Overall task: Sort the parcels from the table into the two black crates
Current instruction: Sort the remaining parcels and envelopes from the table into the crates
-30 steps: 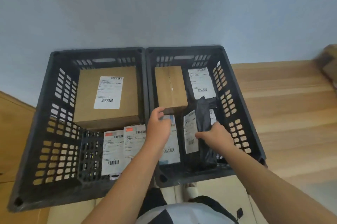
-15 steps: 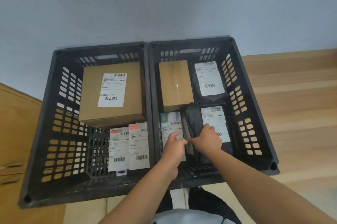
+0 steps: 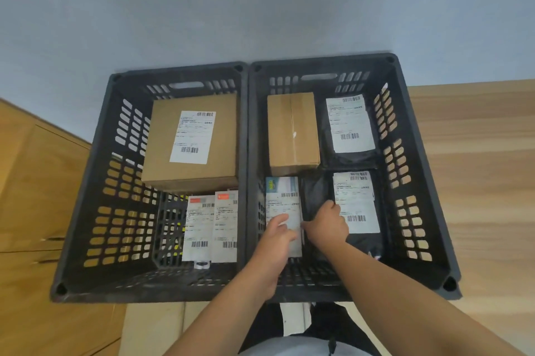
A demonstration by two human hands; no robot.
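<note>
Both of your hands were low in the near half of the right crate (image 3: 318,63). Your left hand (image 3: 276,235) lay on the white flat parcel (image 3: 283,205) by the crate's left wall, thumb across its label, fingers curled at its right edge, so you had hold of it.

Second voice: Your right hand (image 3: 325,225) sat just right of that, fingers bent down onto the black mailer (image 3: 362,242) at the left edge of its label. Whether you pinched the film or only pressed it, I could not tell.

First voice: A second before, that mailer stood tipped on edge and your left hand was up at the small brown box (image 3: 292,132). By this moment it lay flat, label up, in the near right corner.

Second voice: So, I judged, it was placed and you were only squaring the row. Behind it, a second black mailer (image 3: 350,158) sat beside the small box.

First voice: In the left crate (image 3: 173,74), two white packets (image 3: 199,225) lay near and the large brown box (image 3: 162,138) far. Every parcel I could see was already crated, so your sort looked close to done.
</note>
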